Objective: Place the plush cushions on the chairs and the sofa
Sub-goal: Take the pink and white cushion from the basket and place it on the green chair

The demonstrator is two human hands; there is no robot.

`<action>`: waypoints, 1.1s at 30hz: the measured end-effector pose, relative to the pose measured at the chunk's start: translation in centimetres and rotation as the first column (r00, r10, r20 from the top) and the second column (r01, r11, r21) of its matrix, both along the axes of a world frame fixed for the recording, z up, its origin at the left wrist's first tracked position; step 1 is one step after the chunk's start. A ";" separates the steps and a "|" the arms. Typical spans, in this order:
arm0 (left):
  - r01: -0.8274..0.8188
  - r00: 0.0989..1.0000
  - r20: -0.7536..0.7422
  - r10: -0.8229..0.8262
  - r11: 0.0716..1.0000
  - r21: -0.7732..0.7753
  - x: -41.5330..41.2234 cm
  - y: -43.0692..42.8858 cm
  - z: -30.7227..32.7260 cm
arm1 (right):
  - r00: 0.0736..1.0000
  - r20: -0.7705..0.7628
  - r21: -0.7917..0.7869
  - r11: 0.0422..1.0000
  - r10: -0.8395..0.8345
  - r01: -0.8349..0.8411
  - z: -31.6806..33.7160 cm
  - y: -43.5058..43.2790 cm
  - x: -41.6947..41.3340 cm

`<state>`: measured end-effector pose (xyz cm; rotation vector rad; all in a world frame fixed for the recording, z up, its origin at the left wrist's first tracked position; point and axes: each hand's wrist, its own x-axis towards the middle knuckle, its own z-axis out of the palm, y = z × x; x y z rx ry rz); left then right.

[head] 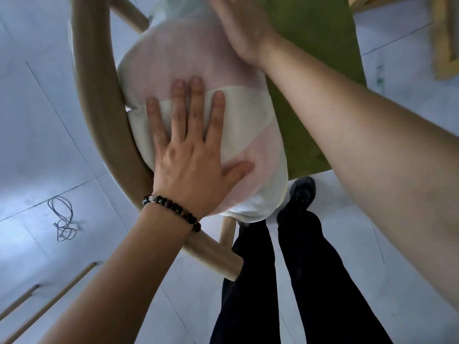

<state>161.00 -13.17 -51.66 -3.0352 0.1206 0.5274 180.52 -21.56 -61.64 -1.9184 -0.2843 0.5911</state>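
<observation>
A plush cushion [188,58] in pale pink, cream and white leans against the curved wooden backrest [99,115] of a chair with a green seat [310,45]. My left hand [188,150], a dark bead bracelet on its wrist, lies flat on the cushion's near part with fingers spread. My right hand [241,28] rests palm down on the cushion's far part, next to the green seat. Neither hand grips the cushion; both press on its surface.
The chair stands on a pale tiled floor. A coiled cord [62,219] lies on the floor at left. Wooden rails [49,301] run along the lower left. Another wooden frame [444,38] stands at upper right. My legs in dark trousers [298,281] are beside the chair.
</observation>
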 end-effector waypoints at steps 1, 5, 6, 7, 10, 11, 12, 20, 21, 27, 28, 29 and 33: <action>0.002 1.000 0.000 -0.002 1.000 0.001 0.0 0.0 0.0 | 0.999 0.026 -0.004 0.999 0.047 -0.047 -0.2 0.7 0.4; 0.013 1.000 -0.024 -0.014 0.999 -0.031 0.1 0.2 0.1 | 0.992 -0.130 -0.087 0.996 0.002 -0.014 -1.6 -0.4 0.3; 0.008 0.999 -0.033 -0.009 0.999 -0.032 0.2 0.3 0.2 | 0.984 -0.168 -0.106 0.994 -0.051 0.033 -2.1 -1.5 0.1; 0.000 0.999 -0.039 -0.002 1.000 -0.031 0.3 0.4 0.5 | 0.972 -0.200 -0.134 0.986 -0.122 0.096 -2.3 -2.9 -0.6; -0.039 0.999 -0.005 0.038 0.998 -0.054 1.6 0.6 1.7 | 0.922 -0.214 -0.169 0.942 -0.323 0.291 -1.6 -6.9 -5.0; -0.051 0.999 0.018 0.052 0.997 -0.060 2.3 0.6 2.0 | 0.905 -0.220 -0.174 0.927 -0.365 0.331 -1.0 -7.8 -7.1; -0.054 0.998 0.036 0.056 0.997 -0.053 3.2 0.7 2.1 | 0.896 -0.222 -0.169 0.920 -0.384 0.352 -0.4 -8.4 -9.2; -0.081 0.996 -0.019 0.082 0.996 0.026 7.3 2.2 -1.1 | 0.987 -0.032 -0.162 0.975 -0.160 0.153 0.3 -9.0 -25.3; -0.076 0.997 -0.004 0.076 0.997 0.018 7.0 2.1 -1.0 | 0.988 -0.035 -0.183 0.973 -0.151 0.143 0.1 -9.4 -26.1; -0.133 0.991 -0.046 0.130 0.988 -0.084 2.1 0.8 1.0 | 0.980 -0.194 -0.322 0.946 -0.044 -0.021 2.3 -13.4 -28.4; -0.161 0.985 -0.087 0.151 0.981 -0.110 0.7 0.4 1.7 | 0.978 -0.210 -0.362 0.930 -0.012 -0.067 3.4 -14.3 -28.5; -0.199 0.976 -0.122 0.182 0.969 -0.146 -0.7 -0.1 3.2 | 0.979 -0.205 -0.406 0.909 0.014 -0.098 5.3 -15.2 -28.3; -0.408 0.910 -0.223 0.349 0.848 -0.339 -6.2 -1.8 11.7 | 0.987 -0.157 -0.490 0.870 -0.018 -0.062 15.3 -18.2 -26.2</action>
